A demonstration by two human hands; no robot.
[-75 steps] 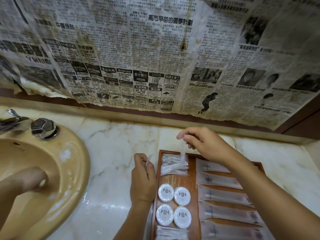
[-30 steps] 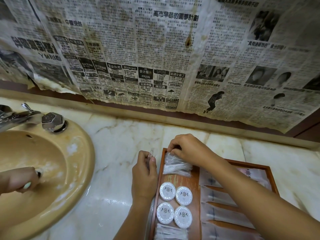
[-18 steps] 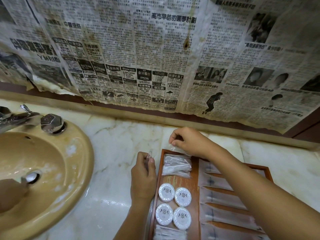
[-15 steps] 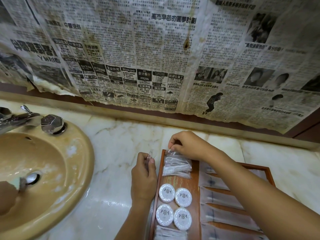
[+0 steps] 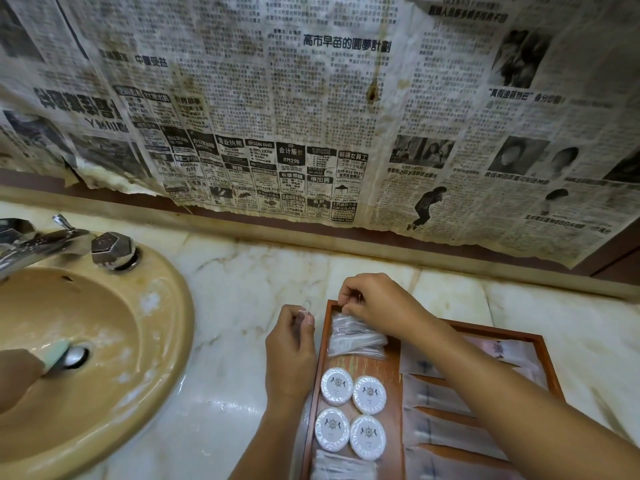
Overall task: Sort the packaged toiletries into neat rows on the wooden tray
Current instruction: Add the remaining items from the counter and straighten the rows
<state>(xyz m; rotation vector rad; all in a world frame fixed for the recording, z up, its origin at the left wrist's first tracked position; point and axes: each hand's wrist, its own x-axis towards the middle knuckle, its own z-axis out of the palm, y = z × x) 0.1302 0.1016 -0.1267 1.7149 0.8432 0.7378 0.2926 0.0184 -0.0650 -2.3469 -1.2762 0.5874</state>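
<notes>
A wooden tray (image 5: 540, 351) lies on the marble counter at lower right. Its far left corner holds a stack of clear packets (image 5: 356, 339). My right hand (image 5: 375, 303) pinches the top edge of that stack with curled fingers. Just left of the tray, my left hand (image 5: 289, 344) pinches a small clear packet (image 5: 305, 308) above the counter. Several round white soaps (image 5: 353, 414) sit in two rows below the stack. Long translucent sachets (image 5: 436, 396) lie in rows down the tray's right side, partly hidden by my right forearm.
A tan sink (image 5: 114, 341) with chrome taps (image 5: 112, 249) fills the left side. Someone else's hand (image 5: 17, 375) holds a pale green thing at the drain. Stained newspaper (image 5: 311, 116) covers the wall behind. Bare marble counter (image 5: 242, 296) separates sink and tray.
My right hand lowered a clear packet onto the stack in the tray's far left corner and stays pinched at its top edge. The other person's hand shifted inside the sink. My left hand stayed put.
</notes>
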